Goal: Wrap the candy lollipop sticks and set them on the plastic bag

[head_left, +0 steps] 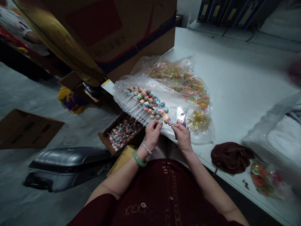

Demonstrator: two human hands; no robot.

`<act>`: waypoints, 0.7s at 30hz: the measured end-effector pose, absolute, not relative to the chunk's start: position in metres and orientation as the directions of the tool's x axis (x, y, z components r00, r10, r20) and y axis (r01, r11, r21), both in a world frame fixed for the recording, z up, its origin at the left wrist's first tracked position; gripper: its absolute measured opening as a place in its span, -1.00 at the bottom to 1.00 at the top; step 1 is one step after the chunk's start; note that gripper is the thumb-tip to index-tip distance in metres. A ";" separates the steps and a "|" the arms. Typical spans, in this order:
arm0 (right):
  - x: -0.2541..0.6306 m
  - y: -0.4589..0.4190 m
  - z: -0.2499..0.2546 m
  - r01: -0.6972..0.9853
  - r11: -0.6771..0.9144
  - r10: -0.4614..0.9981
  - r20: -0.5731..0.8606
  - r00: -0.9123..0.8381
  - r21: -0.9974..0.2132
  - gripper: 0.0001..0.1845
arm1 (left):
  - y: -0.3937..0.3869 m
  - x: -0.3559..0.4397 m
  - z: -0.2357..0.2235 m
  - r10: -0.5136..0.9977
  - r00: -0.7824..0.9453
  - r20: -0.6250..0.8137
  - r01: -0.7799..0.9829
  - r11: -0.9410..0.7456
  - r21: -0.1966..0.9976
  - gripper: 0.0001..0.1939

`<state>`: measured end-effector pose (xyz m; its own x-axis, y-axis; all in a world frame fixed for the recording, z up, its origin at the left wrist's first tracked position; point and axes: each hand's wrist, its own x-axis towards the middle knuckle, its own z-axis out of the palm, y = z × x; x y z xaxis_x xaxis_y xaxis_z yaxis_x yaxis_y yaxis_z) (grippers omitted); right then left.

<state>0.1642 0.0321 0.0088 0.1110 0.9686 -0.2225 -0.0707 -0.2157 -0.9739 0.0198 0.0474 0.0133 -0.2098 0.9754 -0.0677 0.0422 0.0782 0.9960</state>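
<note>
Just over the table's near edge, my left hand (152, 134) is closed in a pinch; what its fingertips hold, if anything, is too small to make out. My right hand (182, 137) pinches the near end of a small pastel candy stick (167, 121) that lies between both hands. Beyond my left hand, rows of candy sticks (145, 99) with white sticks rest on clear plastic. Small printed clear bags (181, 113) lie just past my right hand. Gold twist ties (197, 121) are scattered to their right.
A clear bag of colourful candies (178, 77) lies behind the rows. A large cardboard box (141, 37) stands at the back left. Below the table edge is a box of wrapped candies (123, 131), near a grey suitcase (70, 163). Dark brown cloth (231, 157) sits on the right.
</note>
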 end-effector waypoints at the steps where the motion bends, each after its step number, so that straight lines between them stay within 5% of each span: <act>1: 0.163 0.032 0.010 -0.163 -0.263 0.957 -0.279 0.084 -0.951 -0.80 | 0.050 0.019 0.015 0.969 -0.180 -0.170 -0.119 0.150 0.981 -0.73; 4: 0.157 0.030 0.015 -0.336 -0.336 0.931 -0.363 0.020 -0.880 -0.80 | 0.063 0.016 0.024 0.927 0.066 -0.368 -0.515 0.348 0.783 -0.64; 8: 0.154 0.029 0.019 -0.443 -0.441 0.888 -0.451 -0.089 -0.781 -0.75 | 0.074 0.016 0.033 0.876 0.209 -0.435 -0.662 0.454 0.596 -0.64; 14: 0.159 0.031 0.014 -0.526 -0.600 0.799 -0.486 -0.354 -0.603 -0.74 | 0.065 0.031 0.026 0.916 0.141 -0.376 -0.674 0.367 0.642 -0.62; 21: 0.160 0.035 0.014 -0.533 -0.646 0.763 -0.490 -0.421 -0.547 -0.79 | 0.056 0.036 0.021 0.882 0.101 -0.460 -0.614 0.419 0.669 -0.60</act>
<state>0.1597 0.0348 0.0140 -0.4213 0.7630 -0.4902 -0.5334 -0.6456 -0.5465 0.0365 0.0564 0.0211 0.1015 0.8823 -0.4596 -0.6138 0.4191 0.6690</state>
